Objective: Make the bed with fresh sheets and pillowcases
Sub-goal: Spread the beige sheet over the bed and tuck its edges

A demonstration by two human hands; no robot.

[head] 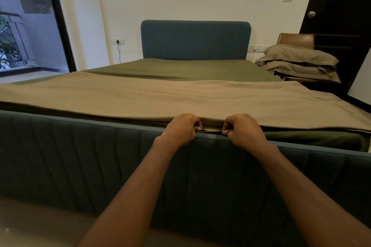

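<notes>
At the foot of the bed, the left hand (181, 127) and right hand (244, 128) each pinched the near hem of the tan sheet (160, 96), a soft, light cloth seemingly best gripped along its edge.

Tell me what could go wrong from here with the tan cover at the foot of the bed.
1. The left hand and right hand grip the tan fabric cover close together at mid-edge. A pull from there may bunch the middle and leave the corners slack or skewed.
2. The olive green sheet lies loose over the blue padded footboard on the right. It could be dragged along or stay untucked.
</notes>
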